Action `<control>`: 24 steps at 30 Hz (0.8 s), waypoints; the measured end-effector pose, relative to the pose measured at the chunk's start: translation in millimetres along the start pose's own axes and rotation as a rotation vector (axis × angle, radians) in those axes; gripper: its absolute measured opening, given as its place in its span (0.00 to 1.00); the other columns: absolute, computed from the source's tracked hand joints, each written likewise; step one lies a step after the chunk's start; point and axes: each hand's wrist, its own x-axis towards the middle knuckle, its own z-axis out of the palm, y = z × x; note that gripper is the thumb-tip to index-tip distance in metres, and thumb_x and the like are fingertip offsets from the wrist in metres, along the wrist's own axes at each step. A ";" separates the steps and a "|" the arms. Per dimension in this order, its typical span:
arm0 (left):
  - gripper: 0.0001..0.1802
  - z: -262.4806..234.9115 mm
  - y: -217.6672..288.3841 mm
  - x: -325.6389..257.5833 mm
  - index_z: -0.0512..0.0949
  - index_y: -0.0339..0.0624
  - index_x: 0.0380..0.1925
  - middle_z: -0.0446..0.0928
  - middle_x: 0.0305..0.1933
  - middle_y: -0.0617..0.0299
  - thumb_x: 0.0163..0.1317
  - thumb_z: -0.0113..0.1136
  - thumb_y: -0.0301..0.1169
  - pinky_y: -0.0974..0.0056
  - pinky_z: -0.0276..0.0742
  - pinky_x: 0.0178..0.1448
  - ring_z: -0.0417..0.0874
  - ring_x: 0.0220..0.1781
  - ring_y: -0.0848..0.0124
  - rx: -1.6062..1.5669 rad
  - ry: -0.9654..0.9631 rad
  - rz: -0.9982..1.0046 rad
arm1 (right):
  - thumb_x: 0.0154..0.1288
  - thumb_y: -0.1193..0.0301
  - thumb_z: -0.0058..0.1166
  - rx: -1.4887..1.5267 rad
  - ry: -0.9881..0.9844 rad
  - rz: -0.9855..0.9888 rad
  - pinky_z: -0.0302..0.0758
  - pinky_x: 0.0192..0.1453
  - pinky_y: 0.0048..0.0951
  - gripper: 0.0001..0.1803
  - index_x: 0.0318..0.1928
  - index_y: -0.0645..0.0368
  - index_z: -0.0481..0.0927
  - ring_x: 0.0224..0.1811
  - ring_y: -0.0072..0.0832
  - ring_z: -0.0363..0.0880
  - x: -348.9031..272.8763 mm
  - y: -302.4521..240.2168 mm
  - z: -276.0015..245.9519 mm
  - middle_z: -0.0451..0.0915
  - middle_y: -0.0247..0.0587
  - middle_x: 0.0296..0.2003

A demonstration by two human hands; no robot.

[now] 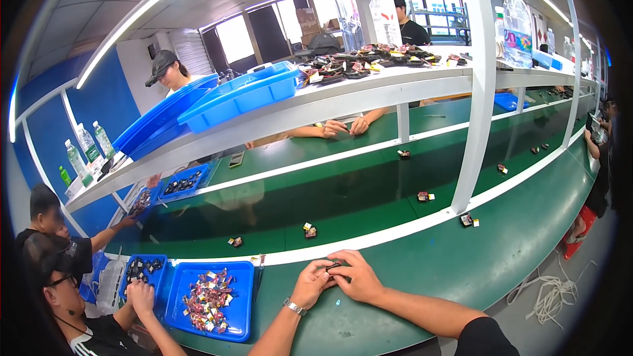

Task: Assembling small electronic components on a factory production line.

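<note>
Over the green worktop, my left hand (311, 285) and my right hand (359, 279) meet, fingertips pinched together around a small black part (333, 266). Fingers cover most of this part, so its exact kind cannot be made out. A metal-banded watch is on my left wrist. Just below my hands lies a tiny pale blue piece (338, 302). To the left of my left forearm, a blue tray (248, 303) holds a heap of small dark red pieces with white and yellow bits (208, 298).
Beyond a white rail (376, 234), a dark green conveyor belt (356, 207) carries several small black units. A white post (473, 112) rises right of my hands. Overhead, a shelf bears blue trays (241, 97) and heaped parts. Co-workers sit at left, opposite and far right.
</note>
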 end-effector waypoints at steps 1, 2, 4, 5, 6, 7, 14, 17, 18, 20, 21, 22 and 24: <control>0.16 -3.5 1.0 -2.4 0.68 0.39 0.56 0.72 0.62 0.49 0.70 0.54 0.27 0.56 0.77 0.64 0.78 0.60 0.63 -0.008 -0.002 -0.001 | 0.53 0.77 0.62 -0.065 -0.007 -0.065 0.73 0.60 0.38 0.10 0.38 0.55 0.87 0.58 0.39 0.72 3.1 -2.4 -0.1 0.78 0.39 0.53; 0.16 -7.7 3.6 -6.1 0.68 0.39 0.56 0.72 0.63 0.49 0.70 0.54 0.27 0.56 0.78 0.63 0.78 0.60 0.63 -0.013 0.008 0.004 | 0.51 0.77 0.63 -0.120 -0.019 -0.139 0.72 0.61 0.39 0.11 0.38 0.54 0.87 0.58 0.40 0.72 6.3 -3.4 2.3 0.77 0.40 0.53; 0.17 0.6 3.6 -0.6 0.68 0.39 0.57 0.70 0.64 0.50 0.71 0.53 0.28 0.55 0.76 0.65 0.76 0.62 0.63 -0.040 -0.023 -0.041 | 0.48 0.78 0.64 -0.160 0.027 -0.093 0.71 0.62 0.41 0.12 0.36 0.53 0.87 0.58 0.41 0.72 1.3 1.4 -3.7 0.78 0.40 0.52; 0.17 5.1 5.5 0.7 0.68 0.39 0.57 0.70 0.65 0.50 0.71 0.53 0.29 0.55 0.75 0.66 0.75 0.63 0.63 -0.073 -0.036 -0.059 | 0.48 0.78 0.64 -0.154 0.036 -0.066 0.71 0.62 0.41 0.12 0.36 0.53 0.87 0.58 0.41 0.72 -0.7 3.7 -5.3 0.78 0.40 0.52; 0.17 4.5 6.7 1.1 0.68 0.39 0.58 0.69 0.65 0.51 0.71 0.53 0.30 0.55 0.74 0.67 0.75 0.63 0.64 -0.076 -0.044 -0.070 | 0.48 0.78 0.64 -0.146 0.035 -0.057 0.72 0.61 0.40 0.11 0.36 0.53 0.87 0.58 0.41 0.72 -0.6 3.0 -5.4 0.79 0.40 0.52; 0.17 5.0 6.5 2.3 0.68 0.38 0.58 0.69 0.65 0.51 0.72 0.52 0.31 0.55 0.74 0.68 0.74 0.64 0.64 -0.085 -0.066 -0.089 | 0.49 0.78 0.64 -0.150 0.041 -0.038 0.72 0.60 0.40 0.11 0.36 0.53 0.87 0.58 0.41 0.72 -2.0 1.1 -7.4 0.79 0.40 0.51; 0.16 -1.1 2.1 -5.1 0.69 0.39 0.56 0.70 0.65 0.54 0.71 0.53 0.30 0.59 0.75 0.66 0.76 0.62 0.65 -0.027 0.029 -0.058 | 0.50 0.78 0.64 -0.076 -0.032 -0.004 0.73 0.60 0.38 0.12 0.37 0.52 0.87 0.60 0.40 0.71 1.7 -0.1 5.2 0.78 0.39 0.55; 0.15 3.1 1.1 -4.0 0.69 0.39 0.57 0.71 0.65 0.54 0.72 0.52 0.29 0.60 0.76 0.65 0.76 0.62 0.66 -0.010 0.060 -0.033 | 0.51 0.78 0.63 -0.081 -0.047 -0.012 0.71 0.63 0.39 0.12 0.38 0.52 0.87 0.62 0.41 0.70 3.0 0.3 2.8 0.77 0.40 0.56; 0.15 5.1 0.8 -2.6 0.69 0.40 0.57 0.71 0.65 0.55 0.72 0.51 0.29 0.60 0.76 0.65 0.76 0.62 0.66 -0.010 0.059 -0.025 | 0.52 0.78 0.63 -0.082 -0.051 -0.008 0.70 0.64 0.40 0.12 0.39 0.52 0.87 0.62 0.42 0.70 3.1 0.2 0.4 0.76 0.41 0.57; 0.15 6.2 -0.8 2.0 0.69 0.39 0.57 0.71 0.65 0.54 0.72 0.50 0.28 0.60 0.76 0.65 0.76 0.62 0.66 -0.017 0.051 -0.001 | 0.53 0.77 0.62 -0.116 -0.051 -0.009 0.70 0.64 0.40 0.12 0.39 0.53 0.87 0.62 0.42 0.69 5.0 0.7 -3.5 0.76 0.42 0.57; 0.15 10.2 -0.9 3.7 0.69 0.39 0.57 0.71 0.65 0.54 0.73 0.50 0.28 0.60 0.77 0.64 0.77 0.62 0.66 -0.026 0.045 0.018 | 0.54 0.77 0.61 -0.147 -0.053 -0.005 0.70 0.64 0.40 0.11 0.40 0.53 0.86 0.62 0.43 0.69 2.8 3.0 -5.2 0.76 0.42 0.57; 0.15 10.9 1.2 2.7 0.69 0.39 0.58 0.71 0.64 0.53 0.73 0.49 0.28 0.59 0.77 0.64 0.77 0.61 0.66 -0.007 0.069 0.005 | 0.55 0.76 0.61 -0.119 -0.038 -0.002 0.71 0.63 0.41 0.11 0.40 0.53 0.86 0.63 0.43 0.69 1.9 6.7 -2.0 0.76 0.43 0.57; 0.15 6.3 5.3 -2.8 0.68 0.35 0.58 0.74 0.59 0.51 0.74 0.45 0.26 0.59 0.79 0.63 0.79 0.58 0.66 0.026 0.111 0.010 | 0.55 0.77 0.62 -0.136 0.008 -0.059 0.75 0.58 0.39 0.11 0.40 0.55 0.85 0.58 0.42 0.73 4.4 3.5 7.3 0.77 0.45 0.53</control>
